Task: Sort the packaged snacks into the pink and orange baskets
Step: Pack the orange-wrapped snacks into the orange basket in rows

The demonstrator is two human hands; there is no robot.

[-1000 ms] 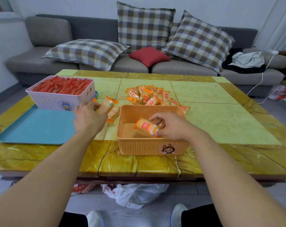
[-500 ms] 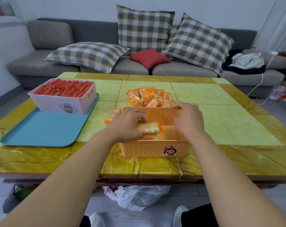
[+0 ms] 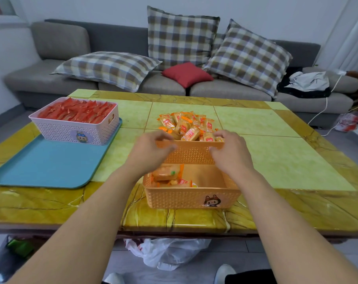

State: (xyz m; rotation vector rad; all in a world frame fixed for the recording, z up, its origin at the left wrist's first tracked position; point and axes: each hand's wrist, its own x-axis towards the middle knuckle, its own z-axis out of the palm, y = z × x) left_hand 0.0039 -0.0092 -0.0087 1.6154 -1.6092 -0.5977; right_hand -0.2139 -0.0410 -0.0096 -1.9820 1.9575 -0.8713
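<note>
The orange snacks (image 3: 189, 125) lie heaped on the table (image 3: 276, 152), just behind the orange basket (image 3: 191, 194); a few more (image 3: 167, 175) sit inside it at the left. Your left hand (image 3: 151, 149) and right hand (image 3: 229, 149) hover over the basket's far rim, fingers loosely curled and apart, reaching toward the heap; you hold nothing that shows. The pink basket (image 3: 75, 131), full of red packets (image 3: 77, 110), stands on the blue tray (image 3: 46, 167) to the left. A sofa (image 3: 116, 37) with cushions is behind.
</note>
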